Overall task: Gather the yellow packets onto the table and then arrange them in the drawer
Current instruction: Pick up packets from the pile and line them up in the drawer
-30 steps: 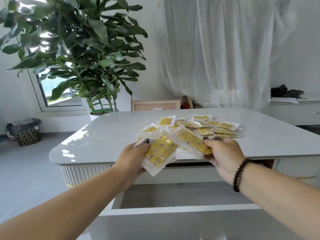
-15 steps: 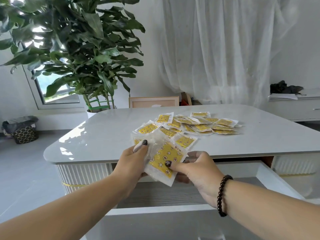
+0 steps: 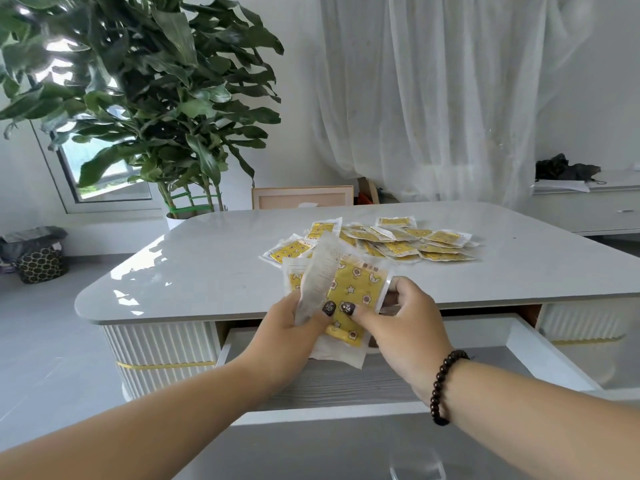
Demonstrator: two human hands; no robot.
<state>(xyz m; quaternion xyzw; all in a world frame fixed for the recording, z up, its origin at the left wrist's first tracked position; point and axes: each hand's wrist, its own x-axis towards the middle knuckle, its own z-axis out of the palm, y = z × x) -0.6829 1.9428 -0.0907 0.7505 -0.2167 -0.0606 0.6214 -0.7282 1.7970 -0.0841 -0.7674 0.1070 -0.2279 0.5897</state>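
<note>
Both hands hold a small stack of yellow packets (image 3: 356, 292) upright above the table's near edge, over the open drawer (image 3: 349, 382). My left hand (image 3: 287, 336) grips the stack's left side, thumb on a packet turned with its clear back facing me. My right hand (image 3: 401, 327) holds the right side, thumb on the yellow front printed with stars and flowers. Several more yellow packets (image 3: 391, 242) lie spread on the grey table (image 3: 214, 265) behind the stack. The drawer's visible wood-grain bottom is bare; part of it is hidden by my hands.
A large potted plant (image 3: 145, 98) stands behind the table's left corner. A framed board (image 3: 301, 197) leans at the back. A white sideboard (image 3: 588, 206) with dark cloth is at the right. A patterned basket (image 3: 40, 263) sits on the floor at left.
My right hand brought its packet over to the left hand's packets, and both hands now hold them together as one upright stack. A clear-backed packet now faces me at the stack's left.
</note>
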